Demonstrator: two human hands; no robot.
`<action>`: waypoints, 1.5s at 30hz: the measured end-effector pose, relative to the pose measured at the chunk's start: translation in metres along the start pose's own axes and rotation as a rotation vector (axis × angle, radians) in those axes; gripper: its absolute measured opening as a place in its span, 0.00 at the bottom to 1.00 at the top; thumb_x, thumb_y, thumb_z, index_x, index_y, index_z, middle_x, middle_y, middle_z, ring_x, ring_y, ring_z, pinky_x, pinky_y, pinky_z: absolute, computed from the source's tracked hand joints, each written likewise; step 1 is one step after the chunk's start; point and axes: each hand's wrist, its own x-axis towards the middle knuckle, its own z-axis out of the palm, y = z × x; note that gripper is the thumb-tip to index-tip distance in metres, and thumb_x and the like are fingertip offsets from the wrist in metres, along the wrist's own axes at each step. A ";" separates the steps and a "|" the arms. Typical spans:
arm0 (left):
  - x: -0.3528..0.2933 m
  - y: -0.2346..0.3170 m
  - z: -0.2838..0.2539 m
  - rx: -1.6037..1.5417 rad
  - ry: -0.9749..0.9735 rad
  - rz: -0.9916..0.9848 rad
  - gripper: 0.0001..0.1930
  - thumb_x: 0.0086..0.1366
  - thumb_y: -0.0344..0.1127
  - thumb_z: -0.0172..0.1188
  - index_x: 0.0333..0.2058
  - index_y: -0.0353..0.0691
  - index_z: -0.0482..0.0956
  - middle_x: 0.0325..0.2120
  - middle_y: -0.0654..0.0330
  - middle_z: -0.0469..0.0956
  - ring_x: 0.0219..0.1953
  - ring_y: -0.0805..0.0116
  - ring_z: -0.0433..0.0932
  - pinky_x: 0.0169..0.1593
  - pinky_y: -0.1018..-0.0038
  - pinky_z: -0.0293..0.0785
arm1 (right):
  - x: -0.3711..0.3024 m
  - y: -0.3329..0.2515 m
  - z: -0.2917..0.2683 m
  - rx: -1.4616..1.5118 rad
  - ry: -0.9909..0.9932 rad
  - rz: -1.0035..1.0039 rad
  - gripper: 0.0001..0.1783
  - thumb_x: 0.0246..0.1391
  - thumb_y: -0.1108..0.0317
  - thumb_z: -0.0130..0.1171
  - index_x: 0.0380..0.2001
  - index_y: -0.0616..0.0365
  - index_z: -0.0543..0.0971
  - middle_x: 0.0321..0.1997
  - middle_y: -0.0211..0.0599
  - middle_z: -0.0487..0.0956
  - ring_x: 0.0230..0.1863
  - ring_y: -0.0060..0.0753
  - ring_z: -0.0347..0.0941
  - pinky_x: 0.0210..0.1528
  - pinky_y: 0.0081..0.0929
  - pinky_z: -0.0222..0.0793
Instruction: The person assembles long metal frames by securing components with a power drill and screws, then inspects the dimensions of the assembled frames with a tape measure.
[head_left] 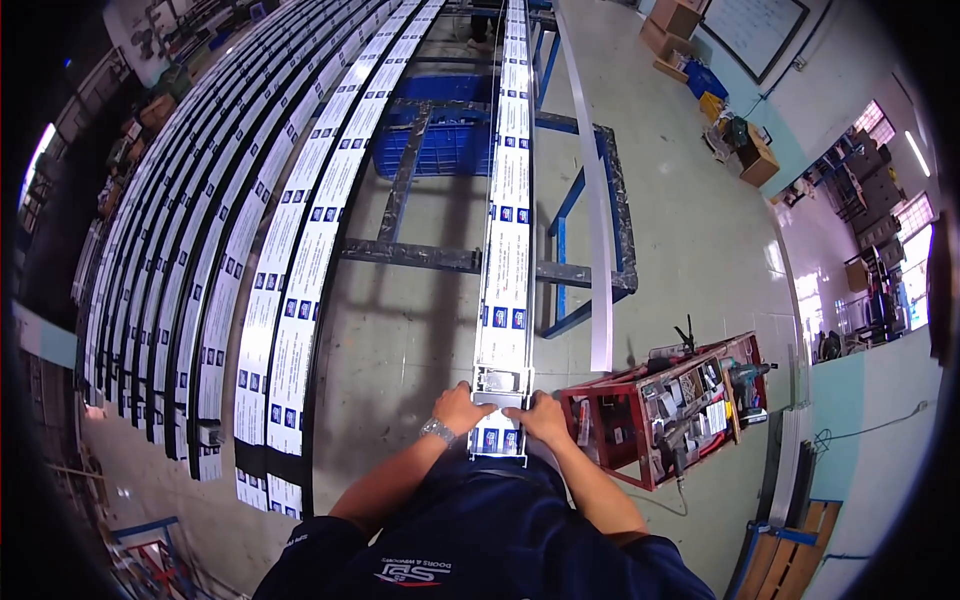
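Note:
A long aluminium profile point(505, 265) covered in white printed film runs straight away from my body over a metal rack. Close to its near end a short silver-grey metal piece point(497, 399) sits in the channel. My left hand point(459, 408), with a metal watch on the wrist, is closed on the profile's left edge, its thumb on the metal piece. From the right edge my right hand point(543, 416) grips the profile in the same way, its thumb also reaching the piece. The fingers below the edges are hidden.
Several film-wrapped profiles point(290, 310) lie side by side to the left. The blue and black rack point(585, 272) stands ahead, with a thin pale strip point(597, 210) along its right. A red tool cart point(640, 425) with tools and boxes is close on my right.

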 end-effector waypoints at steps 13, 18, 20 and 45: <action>0.016 0.007 -0.015 -0.011 0.088 0.089 0.31 0.49 0.55 0.70 0.39 0.31 0.77 0.34 0.38 0.80 0.39 0.41 0.81 0.44 0.54 0.77 | 0.022 -0.002 0.006 0.321 0.106 -0.107 0.25 0.45 0.51 0.69 0.26 0.66 0.74 0.25 0.53 0.78 0.28 0.45 0.77 0.32 0.39 0.71; 0.002 0.001 -0.008 0.047 0.074 0.086 0.30 0.48 0.56 0.70 0.39 0.35 0.76 0.34 0.40 0.81 0.39 0.40 0.80 0.43 0.51 0.77 | 0.018 0.021 0.026 0.391 0.174 -0.209 0.23 0.50 0.52 0.65 0.27 0.66 0.74 0.24 0.52 0.78 0.25 0.44 0.75 0.30 0.39 0.69; 0.002 -0.011 -0.009 -0.040 0.085 0.133 0.40 0.48 0.55 0.71 0.53 0.35 0.70 0.42 0.43 0.79 0.46 0.44 0.78 0.48 0.54 0.74 | 0.014 0.023 0.026 0.412 0.140 -0.215 0.23 0.50 0.53 0.66 0.28 0.66 0.75 0.24 0.52 0.78 0.25 0.42 0.75 0.30 0.38 0.69; 0.126 0.014 -0.066 -0.842 -0.055 0.324 0.50 0.61 0.50 0.66 0.69 0.32 0.44 0.69 0.41 0.48 0.71 0.50 0.50 0.69 0.62 0.52 | 0.022 0.026 0.018 0.311 0.081 -0.213 0.27 0.49 0.47 0.66 0.24 0.64 0.74 0.21 0.49 0.78 0.25 0.45 0.76 0.30 0.37 0.70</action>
